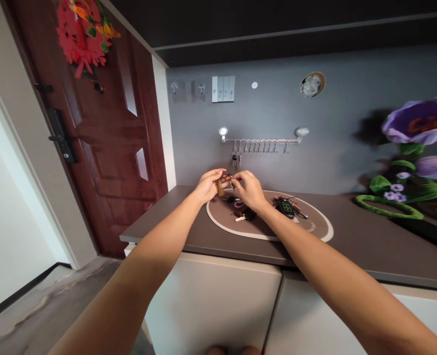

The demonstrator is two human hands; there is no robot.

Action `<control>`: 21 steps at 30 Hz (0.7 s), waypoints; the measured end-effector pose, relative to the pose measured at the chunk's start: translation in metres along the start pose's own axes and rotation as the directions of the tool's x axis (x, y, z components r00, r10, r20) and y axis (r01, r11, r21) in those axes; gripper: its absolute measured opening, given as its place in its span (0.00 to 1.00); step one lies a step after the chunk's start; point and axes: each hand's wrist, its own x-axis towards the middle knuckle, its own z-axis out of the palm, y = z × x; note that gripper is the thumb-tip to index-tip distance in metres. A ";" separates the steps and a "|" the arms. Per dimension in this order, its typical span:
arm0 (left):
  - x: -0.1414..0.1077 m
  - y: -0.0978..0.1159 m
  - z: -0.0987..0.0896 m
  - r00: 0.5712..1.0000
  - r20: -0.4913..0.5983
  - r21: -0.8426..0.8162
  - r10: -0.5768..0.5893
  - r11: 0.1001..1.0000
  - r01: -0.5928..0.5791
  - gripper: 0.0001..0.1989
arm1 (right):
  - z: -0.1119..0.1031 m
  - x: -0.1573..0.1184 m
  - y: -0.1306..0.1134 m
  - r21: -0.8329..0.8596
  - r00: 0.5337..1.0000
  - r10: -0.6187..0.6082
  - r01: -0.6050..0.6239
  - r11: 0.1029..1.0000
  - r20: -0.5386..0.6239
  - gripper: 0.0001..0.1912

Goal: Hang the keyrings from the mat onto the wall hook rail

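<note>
Open counter (342,251) stretched between the oval mat (270,235) and the green loop (388,207) at right. Keys and a fob (287,207) crowded the mat's right side, beneath the wall-mounted hook rail (263,141).

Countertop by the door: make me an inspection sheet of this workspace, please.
Surface: dark countertop with a pale-rimmed oval mat.
Things: key bunch with a brown tag between the hands; loose keys and a black fob with green markings on the mat.
Clutter: purple flowers toward the right end.
Hands: left and right both grip the bunch; finer detail too small to tell.
Cables: nothing seen.
Surroundings: wall hook rail with keys hanging at its left; closed red-brown door.
</note>
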 end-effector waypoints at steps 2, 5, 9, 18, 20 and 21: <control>0.000 0.001 -0.001 0.999 -0.032 0.060 0.000 0.998 0.001 0.05 | -0.001 0.001 0.002 -0.014 1.000 0.011 -0.011 1.000 -0.005 0.07; 0.001 0.000 -0.002 0.997 -0.072 0.145 0.002 0.989 0.009 0.05 | -0.003 0.003 0.006 -0.008 0.999 0.031 -0.032 0.999 -0.017 0.07; 0.002 -0.003 -0.006 0.997 -0.079 0.260 -0.022 0.965 0.042 0.06 | -0.004 0.005 0.010 0.033 0.997 0.077 -0.077 0.997 -0.010 0.07; 0.003 -0.010 -0.008 0.998 -0.045 0.371 -0.048 0.927 0.061 0.05 | -0.004 0.005 0.012 0.176 0.980 0.201 -0.196 0.965 -0.010 0.08; 0.002 -0.010 -0.007 0.997 -0.017 0.398 -0.072 0.915 0.072 0.06 | -0.004 0.006 0.013 0.220 0.975 0.221 -0.215 0.952 -0.006 0.08; 0.002 -0.011 -0.007 0.997 -0.005 0.411 -0.083 0.908 0.078 0.06 | -0.004 0.006 0.014 0.249 0.974 0.227 -0.221 0.943 0.003 0.08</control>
